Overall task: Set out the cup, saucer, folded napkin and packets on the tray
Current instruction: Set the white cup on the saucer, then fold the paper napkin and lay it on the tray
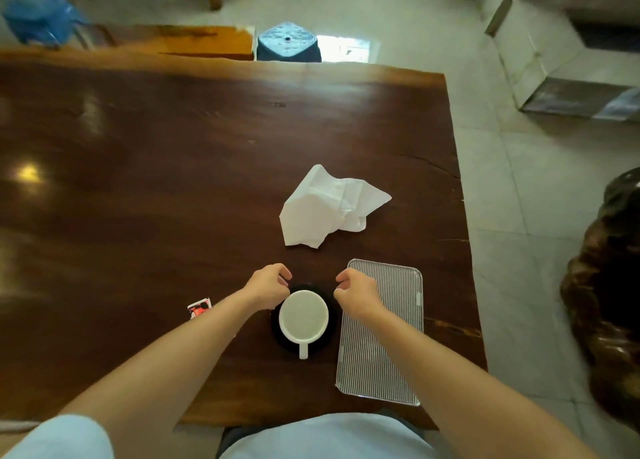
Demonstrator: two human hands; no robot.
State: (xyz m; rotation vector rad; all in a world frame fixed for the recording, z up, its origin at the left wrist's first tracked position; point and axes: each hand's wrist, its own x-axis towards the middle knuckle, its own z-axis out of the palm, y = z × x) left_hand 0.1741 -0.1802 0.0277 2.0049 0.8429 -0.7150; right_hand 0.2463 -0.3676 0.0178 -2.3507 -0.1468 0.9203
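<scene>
A white cup [303, 315] stands on a black saucer [327, 335] near the table's front edge, its handle pointing toward me. My left hand [266, 285] and my right hand [356, 294] sit at the saucer's far left and far right rim, fingers curled onto its edge. The striped rectangular tray [388, 347] lies just right of the saucer, with nothing on it. A crumpled, unfolded white napkin [325, 207] lies farther back on the table. A red and white packet [199, 308] shows to the left, partly hidden by my left forearm.
The dark wooden table [156, 167] ends close to the tray's right side. Beyond the far edge stand a blue stool [288, 42] and a blue chair [38, 16]. A dark carved wooden piece [606, 285] stands on the floor at the right.
</scene>
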